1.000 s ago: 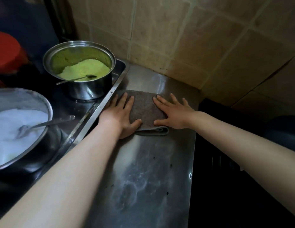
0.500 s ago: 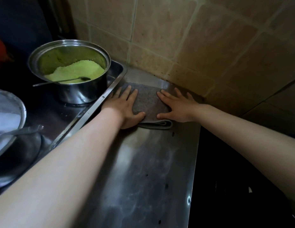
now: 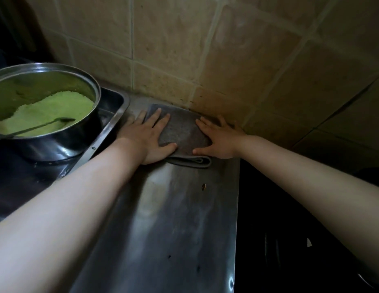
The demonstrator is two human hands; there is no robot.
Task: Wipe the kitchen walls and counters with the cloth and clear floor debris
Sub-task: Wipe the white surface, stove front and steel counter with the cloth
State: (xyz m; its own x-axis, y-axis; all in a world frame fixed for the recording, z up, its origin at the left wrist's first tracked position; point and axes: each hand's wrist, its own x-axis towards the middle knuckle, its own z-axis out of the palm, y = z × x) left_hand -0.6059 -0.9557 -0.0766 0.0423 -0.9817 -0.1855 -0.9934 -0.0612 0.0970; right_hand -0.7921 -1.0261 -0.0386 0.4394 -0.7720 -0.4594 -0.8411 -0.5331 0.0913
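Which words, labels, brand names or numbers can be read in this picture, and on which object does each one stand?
None: no text can be read. The pot, the grey cloth, the steel counter and the tiled wall carry no visible writing or sign.

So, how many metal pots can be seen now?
1: the round steel pot holding green food stands left of the folded grey cloth. Others may stand outside the view.
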